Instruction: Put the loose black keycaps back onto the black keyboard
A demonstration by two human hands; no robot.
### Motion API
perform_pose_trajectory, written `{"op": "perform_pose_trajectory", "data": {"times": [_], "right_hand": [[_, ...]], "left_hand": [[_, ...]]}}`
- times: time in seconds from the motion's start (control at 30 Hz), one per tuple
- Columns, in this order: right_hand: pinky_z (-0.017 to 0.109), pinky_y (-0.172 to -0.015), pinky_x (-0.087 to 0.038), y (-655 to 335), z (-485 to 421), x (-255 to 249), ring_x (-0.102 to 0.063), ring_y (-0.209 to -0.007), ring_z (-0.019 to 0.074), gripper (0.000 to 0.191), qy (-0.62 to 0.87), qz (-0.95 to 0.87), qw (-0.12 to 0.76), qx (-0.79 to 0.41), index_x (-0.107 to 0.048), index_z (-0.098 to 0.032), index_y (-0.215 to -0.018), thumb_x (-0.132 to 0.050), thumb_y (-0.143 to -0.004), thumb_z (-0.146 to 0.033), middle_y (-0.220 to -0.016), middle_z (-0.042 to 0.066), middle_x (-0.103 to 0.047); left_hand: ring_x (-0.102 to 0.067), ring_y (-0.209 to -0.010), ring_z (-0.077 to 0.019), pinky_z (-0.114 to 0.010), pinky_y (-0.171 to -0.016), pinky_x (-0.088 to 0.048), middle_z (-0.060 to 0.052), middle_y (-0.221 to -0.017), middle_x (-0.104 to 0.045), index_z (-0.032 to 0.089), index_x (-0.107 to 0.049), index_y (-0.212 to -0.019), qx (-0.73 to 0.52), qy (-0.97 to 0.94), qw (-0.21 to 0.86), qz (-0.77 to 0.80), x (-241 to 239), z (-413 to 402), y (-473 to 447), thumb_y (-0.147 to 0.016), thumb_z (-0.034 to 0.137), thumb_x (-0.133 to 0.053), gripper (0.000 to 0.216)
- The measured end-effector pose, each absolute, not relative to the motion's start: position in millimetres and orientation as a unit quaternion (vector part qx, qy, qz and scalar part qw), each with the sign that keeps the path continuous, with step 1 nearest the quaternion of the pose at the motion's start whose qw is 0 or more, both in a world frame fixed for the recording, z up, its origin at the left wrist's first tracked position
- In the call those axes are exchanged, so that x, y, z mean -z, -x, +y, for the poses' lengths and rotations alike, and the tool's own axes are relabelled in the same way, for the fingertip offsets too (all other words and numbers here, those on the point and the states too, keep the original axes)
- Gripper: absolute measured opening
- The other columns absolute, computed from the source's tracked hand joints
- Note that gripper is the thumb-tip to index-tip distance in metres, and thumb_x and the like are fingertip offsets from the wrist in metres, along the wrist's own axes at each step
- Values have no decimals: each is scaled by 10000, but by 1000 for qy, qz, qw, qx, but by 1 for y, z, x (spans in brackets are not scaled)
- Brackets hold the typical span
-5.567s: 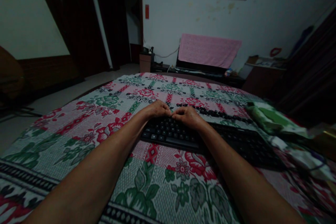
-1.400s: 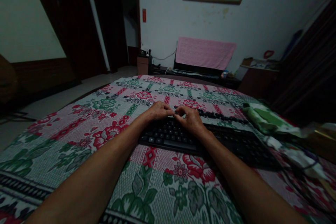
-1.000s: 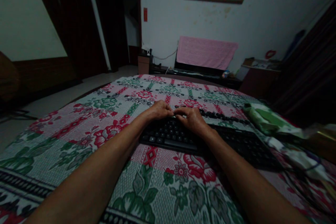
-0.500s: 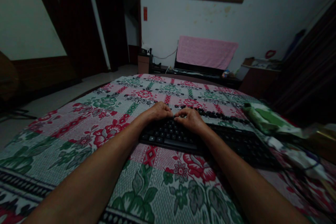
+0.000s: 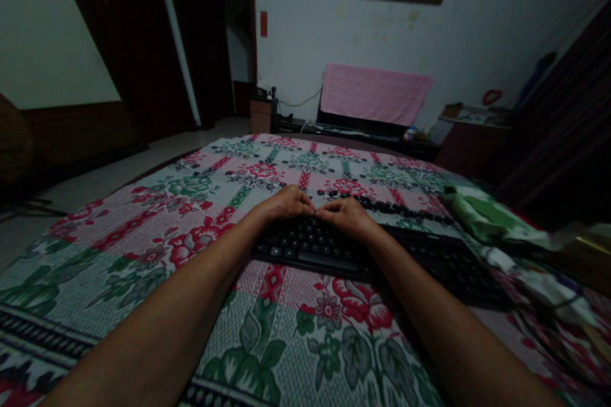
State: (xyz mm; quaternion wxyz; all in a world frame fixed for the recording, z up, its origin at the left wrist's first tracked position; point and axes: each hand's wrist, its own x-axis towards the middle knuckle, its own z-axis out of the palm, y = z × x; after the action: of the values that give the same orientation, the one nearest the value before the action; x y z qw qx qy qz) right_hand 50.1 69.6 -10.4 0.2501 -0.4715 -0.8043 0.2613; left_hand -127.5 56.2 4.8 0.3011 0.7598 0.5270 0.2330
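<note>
A black keyboard lies on a bed covered by a red and green flowered cloth. Both my hands sit over its far left edge, knuckles up and fingers curled down. My left hand and my right hand meet at the fingertips, pinched together over the top row of keys. What lies between the fingertips is hidden. A line of small black pieces runs along the cloth just beyond the keyboard, to the right of my right hand.
A crumpled green and white cloth lies at the right of the bed, with dark cables near it. Beyond the bed stand a low unit draped with a pink towel, a dark doorway on the left and dark furniture on the right.
My right hand's fingers lifted and shifted over the top keys, then curled back down against the left fingertips. The left hand and the keyboard stayed where they were.
</note>
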Motion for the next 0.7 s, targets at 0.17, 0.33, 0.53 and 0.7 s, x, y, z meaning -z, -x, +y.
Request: {"op": "perform_pose_trajectory", "data": {"times": [0.17, 0.33, 0.53, 0.7], "right_hand": [[216, -597, -436, -50, 71, 11, -604, -681, 153, 207, 467, -812, 260, -236, -687, -175, -761, -588, -632, -302, -734, 24, -677], [219, -597, -434, -49, 70, 9, -606, -674, 149, 168, 469, -818, 261, -207, -689, -190, -724, -596, -627, -290, -726, 16, -677], [220, -601, -432, -48, 67, 7, -603, -676, 146, 140, 457, -830, 273, -168, -689, -190, -712, -599, -622, -250, -725, 19, -675], [215, -606, -428, -50, 68, 8, -600, -679, 144, 157, 437, -839, 270, -182, -689, -180, -729, -585, -633, -249, -733, 25, -676]], "left_hand": [[-548, -651, -120, -188, -579, -393, -18, -719, -654, 117, -669, -816, -233, -779, 285, 508, -6, 54, 128, -620, 276, -522, 292], [-555, -669, -124, -186, -591, -393, -15, -707, -658, 133, -677, -774, -244, -781, 266, 509, -6, 55, 127, -607, 265, -534, 256], [-543, -628, -115, -189, -563, -393, -17, -690, -652, 131, -673, -767, -251, -746, 277, 550, 0, 60, 124, -569, 275, -564, 267], [-515, -575, -97, -188, -543, -386, -5, -638, -629, 127, -668, -747, -255, -727, 303, 560, 1, 60, 122, -550, 276, -575, 264]]}}
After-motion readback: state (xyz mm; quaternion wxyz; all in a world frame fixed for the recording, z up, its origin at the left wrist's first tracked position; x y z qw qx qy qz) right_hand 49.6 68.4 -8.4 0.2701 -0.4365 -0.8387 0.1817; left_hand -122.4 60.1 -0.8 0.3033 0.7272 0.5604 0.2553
